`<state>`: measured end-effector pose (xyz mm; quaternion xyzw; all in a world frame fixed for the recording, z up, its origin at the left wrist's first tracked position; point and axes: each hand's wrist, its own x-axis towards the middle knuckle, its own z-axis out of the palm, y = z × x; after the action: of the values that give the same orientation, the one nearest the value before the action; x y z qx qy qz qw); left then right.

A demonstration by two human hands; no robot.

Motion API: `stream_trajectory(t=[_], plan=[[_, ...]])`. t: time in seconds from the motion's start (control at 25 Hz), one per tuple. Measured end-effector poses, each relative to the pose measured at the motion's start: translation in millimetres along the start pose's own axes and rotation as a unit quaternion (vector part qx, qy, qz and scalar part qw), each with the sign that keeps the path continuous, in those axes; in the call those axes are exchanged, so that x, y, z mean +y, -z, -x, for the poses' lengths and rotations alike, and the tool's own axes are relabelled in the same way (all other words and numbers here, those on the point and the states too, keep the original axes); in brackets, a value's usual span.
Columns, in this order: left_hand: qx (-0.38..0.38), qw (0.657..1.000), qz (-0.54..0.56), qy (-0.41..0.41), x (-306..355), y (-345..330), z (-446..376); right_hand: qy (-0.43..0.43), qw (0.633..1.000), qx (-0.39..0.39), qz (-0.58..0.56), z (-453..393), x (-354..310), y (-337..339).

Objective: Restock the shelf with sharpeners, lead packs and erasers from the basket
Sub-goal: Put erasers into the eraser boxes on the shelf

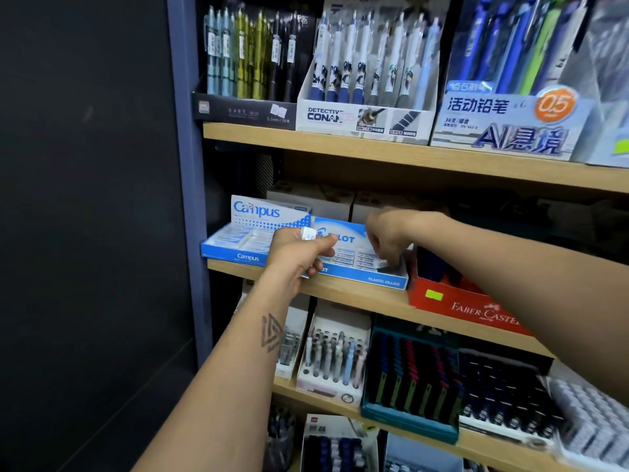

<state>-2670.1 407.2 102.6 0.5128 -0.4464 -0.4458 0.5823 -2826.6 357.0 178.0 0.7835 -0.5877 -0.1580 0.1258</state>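
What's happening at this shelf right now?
A person is restocking erasers on the middle shelf. The left hand grips a small white eraser in front of the blue Pilot eraser box. The right hand reaches into that same box, fingers down among the erasers there. A Campus eraser box sits to the left, a red Faber-Castell box to the right. The basket is out of view.

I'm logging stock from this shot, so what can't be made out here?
Head view only:
- Basket: not in view.
- Eraser in the left hand: mostly hidden by the fingers.
- What the right hand does in the Pilot box: fingertips blurred; whether it holds an eraser is unclear.
- Faber-Castell box: contents dark, partly behind the right arm.
- White boxes behind: in shadow, unreadable.
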Motion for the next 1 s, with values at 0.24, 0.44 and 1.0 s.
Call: stream_trajectory(t=[0.24,0.44,1.0], plan=[[-0.013,0.999,-0.024,0.033,-7.0,-1.2,-0.3,-0.03,0.999,-0.013,-0.002,-6.9,3.7,-10.6],[-0.017,0.999,0.002,0.048,-6.7,1.0,-0.9,-0.04,0.998,-0.013,-0.041,-10.3,0.8,-20.2],[-0.038,0.919,0.373,0.124,10.0,7.7,5.2,0.118,0.837,0.105,-0.523,20.0,-53.5,6.3]])
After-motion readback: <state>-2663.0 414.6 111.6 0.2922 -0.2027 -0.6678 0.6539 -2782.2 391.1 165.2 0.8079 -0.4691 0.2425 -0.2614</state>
